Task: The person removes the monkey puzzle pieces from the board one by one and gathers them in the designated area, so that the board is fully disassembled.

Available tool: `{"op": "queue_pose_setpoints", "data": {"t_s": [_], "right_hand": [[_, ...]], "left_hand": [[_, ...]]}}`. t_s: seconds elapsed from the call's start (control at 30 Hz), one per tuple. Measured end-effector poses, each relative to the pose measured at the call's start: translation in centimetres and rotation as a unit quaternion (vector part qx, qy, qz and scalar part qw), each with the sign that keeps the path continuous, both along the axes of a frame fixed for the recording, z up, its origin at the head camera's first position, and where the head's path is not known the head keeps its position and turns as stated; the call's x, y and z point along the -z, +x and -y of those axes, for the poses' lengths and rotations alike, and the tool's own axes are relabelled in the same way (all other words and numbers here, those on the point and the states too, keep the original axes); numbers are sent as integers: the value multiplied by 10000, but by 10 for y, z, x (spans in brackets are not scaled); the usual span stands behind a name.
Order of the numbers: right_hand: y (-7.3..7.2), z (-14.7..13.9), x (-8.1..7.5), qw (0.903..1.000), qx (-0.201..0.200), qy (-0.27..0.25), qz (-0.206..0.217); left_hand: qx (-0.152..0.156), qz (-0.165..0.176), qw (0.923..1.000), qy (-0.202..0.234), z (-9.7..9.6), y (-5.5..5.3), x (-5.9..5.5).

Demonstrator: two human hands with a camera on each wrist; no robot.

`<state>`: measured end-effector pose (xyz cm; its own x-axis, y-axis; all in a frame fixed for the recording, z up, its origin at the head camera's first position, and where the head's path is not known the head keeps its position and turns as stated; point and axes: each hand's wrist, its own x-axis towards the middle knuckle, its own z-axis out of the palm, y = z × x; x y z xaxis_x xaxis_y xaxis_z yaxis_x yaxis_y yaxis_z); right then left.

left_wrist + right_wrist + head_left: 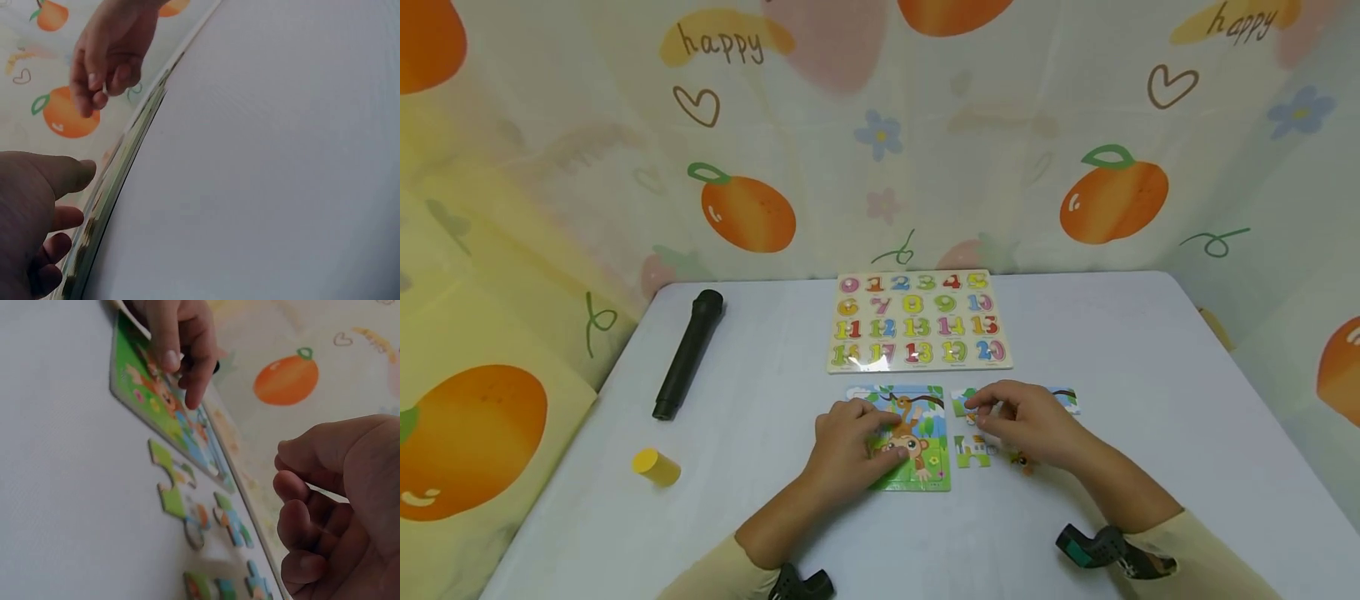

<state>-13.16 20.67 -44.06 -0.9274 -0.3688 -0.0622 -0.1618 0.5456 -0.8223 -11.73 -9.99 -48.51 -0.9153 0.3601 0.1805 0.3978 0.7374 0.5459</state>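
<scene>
A monkey jigsaw puzzle (931,427) lies flat on the table in the head view. My left hand (850,446) rests over its left part, thumb and fingers extended and partly covering the picture. To the right, my right hand (1026,421) hovers above loose puzzle pieces. In the left wrist view a thin pale edge of a puzzle piece (105,89) shows between that hand's thumb and fingers. Beneath it lie a piece with a castle picture (972,452) and, at the back right, a piece with a brown branch (1065,400). Other pieces are partly hidden by the hand.
A number board (912,321) lies behind the puzzle. On the left are a black cylindrical stick with a wider head (688,354) and a yellow cylinder (657,467). The white table (760,333) meets a fruit-print cloth (955,192) at the back.
</scene>
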Motion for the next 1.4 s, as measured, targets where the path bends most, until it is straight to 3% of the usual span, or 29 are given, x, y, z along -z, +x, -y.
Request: {"op": "queue_pose_setpoints", "data": {"t_s": [0.2,0.57,0.97,1.4], "right_hand": [[-10,13,-3,9983,-532,-104,-211],[-26,43,8,9915,-1286,-131,-134],[-33,60,4,9831,-1640,618,-525],[-36,67,11,9776,-1672,1178,-492]], "left_hand": [[32,-87,9998,-189,-5,1,0],[60,-179,9991,-379,-6,1,1],[39,-336,9990,-297,-4,2,4],[-7,-293,9987,-426,-5,1,5]]}}
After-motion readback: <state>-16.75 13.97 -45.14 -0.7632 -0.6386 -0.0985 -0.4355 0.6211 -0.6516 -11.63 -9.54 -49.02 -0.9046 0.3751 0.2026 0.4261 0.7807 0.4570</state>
